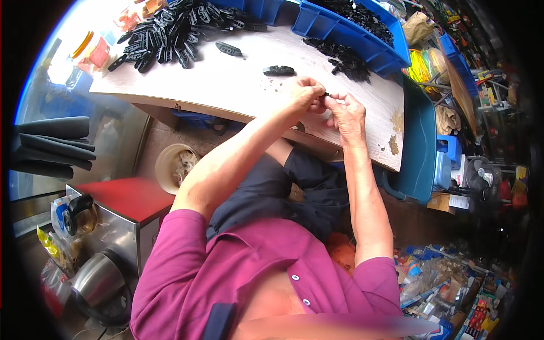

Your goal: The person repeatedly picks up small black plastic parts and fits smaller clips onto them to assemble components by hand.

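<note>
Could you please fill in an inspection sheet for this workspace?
Surface: pale wood-grain table; finish worn through near the right corner, small flecks near the middle.
Parts in work: small dark part at the fingertips; two separate black plastic pieces beyond the hands.
Clutter: large heap of black plastic pieces at far left; pile of small black parts beside a blue bin.
Hands: left hand and right hand pinch at the small part together.
Cables: yellow coil at right; cord or tubing, cannot tell.
Surroundings: bucket, red-topped cabinet, steel kettle, crowded packages at lower right.
</note>
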`<state>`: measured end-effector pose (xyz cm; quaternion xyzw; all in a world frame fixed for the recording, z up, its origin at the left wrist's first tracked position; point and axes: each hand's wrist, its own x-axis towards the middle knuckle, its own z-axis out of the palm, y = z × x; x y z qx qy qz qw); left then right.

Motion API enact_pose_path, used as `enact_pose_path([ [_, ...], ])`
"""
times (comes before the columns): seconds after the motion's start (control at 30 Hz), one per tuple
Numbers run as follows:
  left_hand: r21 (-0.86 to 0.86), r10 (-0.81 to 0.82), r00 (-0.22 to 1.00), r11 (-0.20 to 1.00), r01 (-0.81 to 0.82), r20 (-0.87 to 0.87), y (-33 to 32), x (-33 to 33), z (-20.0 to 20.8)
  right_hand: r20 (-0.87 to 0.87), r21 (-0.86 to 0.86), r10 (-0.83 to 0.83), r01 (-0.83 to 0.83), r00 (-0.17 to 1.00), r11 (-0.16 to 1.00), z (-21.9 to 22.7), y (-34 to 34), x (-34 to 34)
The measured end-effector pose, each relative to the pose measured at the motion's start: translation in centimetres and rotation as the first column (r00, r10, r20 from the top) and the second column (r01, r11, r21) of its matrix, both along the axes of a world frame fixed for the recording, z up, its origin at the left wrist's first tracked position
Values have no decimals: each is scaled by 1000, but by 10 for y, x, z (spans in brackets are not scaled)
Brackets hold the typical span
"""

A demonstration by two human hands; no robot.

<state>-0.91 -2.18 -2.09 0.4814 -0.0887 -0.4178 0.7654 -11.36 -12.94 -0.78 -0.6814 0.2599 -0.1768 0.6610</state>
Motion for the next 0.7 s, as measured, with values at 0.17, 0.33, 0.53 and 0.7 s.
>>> enact_pose_path([
  [0.17, -91, -3, 998, 996, -2, -56, 9, -12, -12, 78, -9, 1, 0, 997, 1000, -2, 1, -7],
  [0.33, -203, 86, 996, 976, -82, 8, 12, -19, -20, 100, 30, 54, -57, 993, 998, -3, 3, -9],
  [0.53, 96, -56, 979, 995, 38, 196, 20, -15, -3, 90, 62, 44, -49, 995, 997, -4, 1, -11],
  [0.7, 294, -84, 392, 804, -516, 916, 40, 24, -13, 177, 170, 20, -51, 984, 984, -10, -2, -12],
])
